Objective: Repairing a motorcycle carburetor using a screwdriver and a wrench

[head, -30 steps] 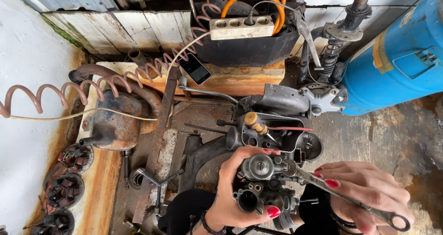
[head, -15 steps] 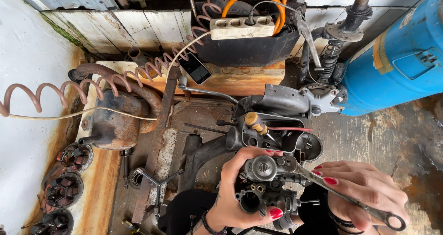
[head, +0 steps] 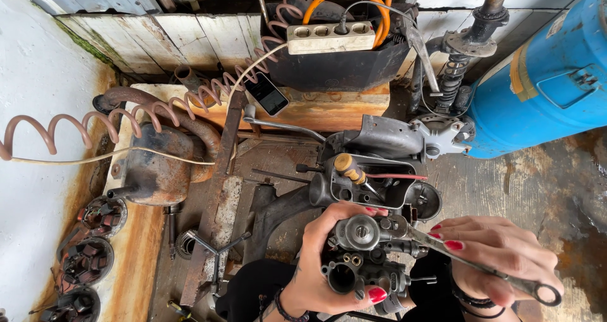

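Observation:
My left hand [head: 319, 268] grips a grimy metal carburettor [head: 363, 252] from the left, fingers wrapped around its body near the bottom centre. My right hand [head: 499, 259] holds a steel combination wrench [head: 480, 268]; its open end sits on a fitting at the carburettor's upper right, its ring end sticks out past my hand to the lower right. Both hands have red-painted nails.
Behind the carburettor lies a grey engine casing [head: 379, 148] with a yellow-handled screwdriver [head: 351, 169] in it. A blue tank [head: 544, 75] stands at right, a rusty exhaust and coiled hose [head: 158, 164] at left, a phone [head: 266, 93] on a wooden block, a power strip [head: 332, 37] above.
The carburettor and both hands have shifted slightly; the wrench's ring end has dipped a little lower. Otherwise the scene is the same.

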